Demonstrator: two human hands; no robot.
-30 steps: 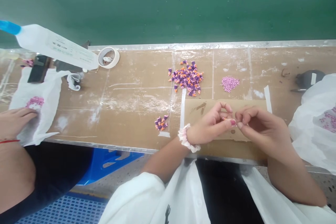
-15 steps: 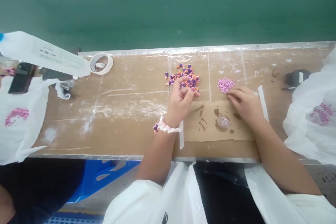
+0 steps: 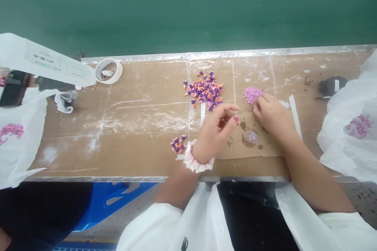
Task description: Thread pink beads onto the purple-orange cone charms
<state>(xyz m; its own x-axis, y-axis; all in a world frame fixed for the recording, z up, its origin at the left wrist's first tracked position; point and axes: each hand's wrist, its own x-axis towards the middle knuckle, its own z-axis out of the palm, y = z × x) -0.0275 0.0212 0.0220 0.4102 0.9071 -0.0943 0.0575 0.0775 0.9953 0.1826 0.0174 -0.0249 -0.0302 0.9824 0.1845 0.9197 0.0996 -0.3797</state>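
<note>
My left hand, with a pale frilly scrunchie on its wrist, is curled over the left part of a cardboard sheet. Its thumb and forefinger come close together; anything between them is too small to make out. Just beyond lies a pile of small purple and orange pieces. My right hand is closed, fingertips down at the near right edge of a heap of tiny pink beads; what they pinch is hidden. A small clear round container sits on the sheet between both hands.
A smaller cluster of purple and orange pieces lies left of my wrist. Farther left are a tape roll, a large white bottle and a white bag with pink bits. Another white bag and a dark object are at right.
My left hand has drawn back from the purple and orange pile, toward me and to the right, over the cardboard. My right hand stays by the beads, its fingers more curled.
</note>
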